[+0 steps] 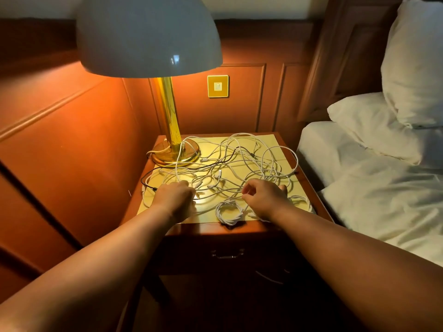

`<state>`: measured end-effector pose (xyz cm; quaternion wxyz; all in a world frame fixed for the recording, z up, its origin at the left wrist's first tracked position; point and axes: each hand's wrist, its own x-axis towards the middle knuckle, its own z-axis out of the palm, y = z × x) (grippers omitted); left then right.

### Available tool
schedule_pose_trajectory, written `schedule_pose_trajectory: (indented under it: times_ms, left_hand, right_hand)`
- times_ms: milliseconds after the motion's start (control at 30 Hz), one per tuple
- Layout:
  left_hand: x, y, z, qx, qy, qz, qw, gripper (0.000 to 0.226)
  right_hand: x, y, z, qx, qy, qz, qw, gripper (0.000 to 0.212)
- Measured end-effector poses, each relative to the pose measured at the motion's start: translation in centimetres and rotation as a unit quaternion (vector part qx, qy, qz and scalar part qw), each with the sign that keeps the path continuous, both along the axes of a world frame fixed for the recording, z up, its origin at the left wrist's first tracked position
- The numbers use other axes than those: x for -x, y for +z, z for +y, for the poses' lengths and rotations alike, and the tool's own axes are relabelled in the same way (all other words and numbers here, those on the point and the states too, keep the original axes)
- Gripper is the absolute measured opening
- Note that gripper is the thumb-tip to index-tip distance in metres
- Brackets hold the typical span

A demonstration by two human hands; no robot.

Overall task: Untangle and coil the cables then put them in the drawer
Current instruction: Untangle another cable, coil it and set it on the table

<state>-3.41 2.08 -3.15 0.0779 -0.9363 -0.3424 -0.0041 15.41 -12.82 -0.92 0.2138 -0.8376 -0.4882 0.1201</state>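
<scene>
On the lamplit nightstand (239,227), beside a bed (383,188), tangled cables (239,161) sprawl.

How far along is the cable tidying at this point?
Done: one white coil lies at the nightstand's front edge. In hand: left hand and right hand work in the tangled cables, exact grip unclear. Left: most cables loose, drawer shut.
</scene>
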Motion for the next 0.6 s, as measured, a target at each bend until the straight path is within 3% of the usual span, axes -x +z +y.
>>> schedule_pose_trajectory:
  times_ms: [200, 267, 333, 433, 500, 600]
  left_hand:
    - [0.7, 1.4, 0.0, -0.074, -0.028, -0.175, 0.981, 0.014]
    - [0.9, 2.3, -0.5, -0.061, -0.031, -0.228, 0.971, 0.016]
    - [0.9, 3.2, -1.2, -0.063, -0.048, -0.27, 0.96, 0.018]
    - [0.7, 3.9, -2.3, -0.058, -0.103, -0.289, 0.95, 0.014]
    - [0.9, 3.7, -2.6, -0.046, -0.127, -0.282, 0.95, 0.013]
    - [1.6, 2.9, -2.7, 0.006, -0.113, -0.29, 0.95, 0.03]
  right_hand:
    - [0.6, 1.3, -0.4, -0.056, 0.019, 0.136, 0.989, 0.012]
    - [1.4, 2.1, -0.1, -0.06, 0.008, 0.225, 0.972, 0.019]
    - [2.4, 3.0, 0.6, -0.029, -0.032, 0.367, 0.929, 0.033]
    - [4.2, 4.1, 1.8, 0.014, -0.068, 0.549, 0.833, 0.054]
    - [5.0, 4.6, 2.5, -0.02, -0.089, 0.6, 0.795, 0.05]
    - [5.7, 5.2, 3.0, -0.104, -0.133, 0.628, 0.76, 0.04]
